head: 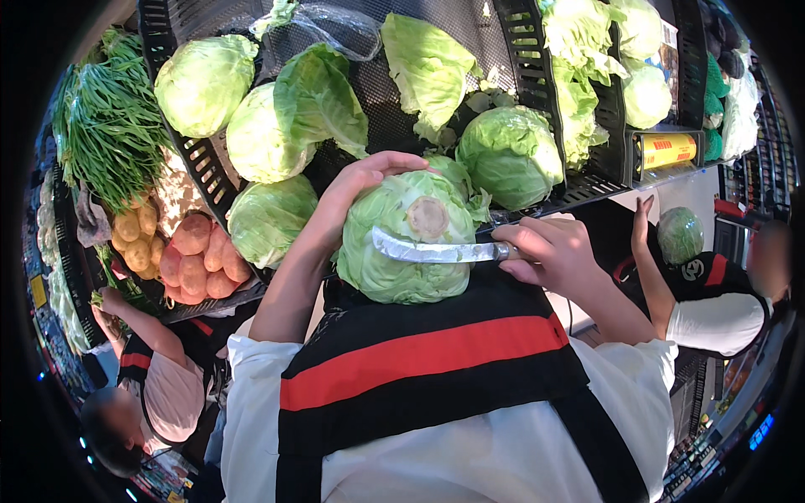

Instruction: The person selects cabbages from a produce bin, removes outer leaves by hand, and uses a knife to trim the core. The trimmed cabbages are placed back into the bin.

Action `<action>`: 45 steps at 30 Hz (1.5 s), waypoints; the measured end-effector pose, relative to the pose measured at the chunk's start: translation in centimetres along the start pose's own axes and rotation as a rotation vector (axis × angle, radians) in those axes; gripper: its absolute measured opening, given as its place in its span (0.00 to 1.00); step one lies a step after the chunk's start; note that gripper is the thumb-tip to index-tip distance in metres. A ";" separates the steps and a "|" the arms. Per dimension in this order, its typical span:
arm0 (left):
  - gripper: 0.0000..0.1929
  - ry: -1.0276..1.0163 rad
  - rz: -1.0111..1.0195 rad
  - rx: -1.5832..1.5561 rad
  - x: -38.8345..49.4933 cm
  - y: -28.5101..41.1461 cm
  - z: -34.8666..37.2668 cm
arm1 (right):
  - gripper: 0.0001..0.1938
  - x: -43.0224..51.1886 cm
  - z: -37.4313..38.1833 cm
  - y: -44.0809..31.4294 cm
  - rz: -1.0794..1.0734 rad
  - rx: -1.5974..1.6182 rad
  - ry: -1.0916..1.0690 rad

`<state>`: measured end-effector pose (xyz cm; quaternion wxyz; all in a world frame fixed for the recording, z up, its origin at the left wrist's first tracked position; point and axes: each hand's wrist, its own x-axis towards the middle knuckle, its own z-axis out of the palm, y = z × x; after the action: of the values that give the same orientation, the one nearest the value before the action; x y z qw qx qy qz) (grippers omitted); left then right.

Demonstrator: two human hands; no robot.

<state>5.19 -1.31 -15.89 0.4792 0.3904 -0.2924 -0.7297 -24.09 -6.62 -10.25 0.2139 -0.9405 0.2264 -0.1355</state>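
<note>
A green cabbage head (402,258) with its round cut stem facing up is held against my apron. My left hand (365,188) is wrapped around its upper left side, fingers over the top. In my right hand (547,248) is the handle of a curved knife (434,250); its blade lies across the cabbage just below the stem. Directly behind, a whole cabbage (510,157) sits at the right of a black plastic crate (531,75). Further cabbages (204,85) lie at the crate's left, and a loose cabbage leaf (427,69) rests near its middle.
Left of the crate are leafy green stalks (107,119), bagged potatoes (135,232) and reddish potatoes in a net (201,261). At the right, another crate holds lettuce-like leaves (575,88). One co-worker (157,371) is at lower left; another (717,320) stands right, beside a wrapped cabbage (680,235).
</note>
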 end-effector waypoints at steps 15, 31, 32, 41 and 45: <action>0.28 -0.069 0.068 0.160 -1.3 1.7 2.3 | 0.25 -0.7 1.4 1.0 -0.168 -0.184 0.127; 0.26 -0.099 0.215 0.290 -2.0 2.1 2.7 | 0.23 -1.6 1.1 -0.4 -0.059 -0.229 0.187; 0.26 -0.111 0.219 0.283 -2.0 2.1 2.7 | 0.23 -1.4 1.3 -0.5 -0.065 -0.219 0.205; 0.33 -0.130 0.306 0.346 -1.7 2.1 2.1 | 0.26 -1.0 0.8 0.3 -0.059 -0.189 0.308; 0.28 -0.145 0.215 0.208 -1.8 2.1 2.2 | 0.25 -0.7 0.8 0.5 -0.062 -0.148 0.143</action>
<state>4.74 -0.34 -12.56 0.4893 0.3507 -0.4404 -0.6661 -24.57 -6.40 -11.28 0.1230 -0.9482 0.2214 -0.1918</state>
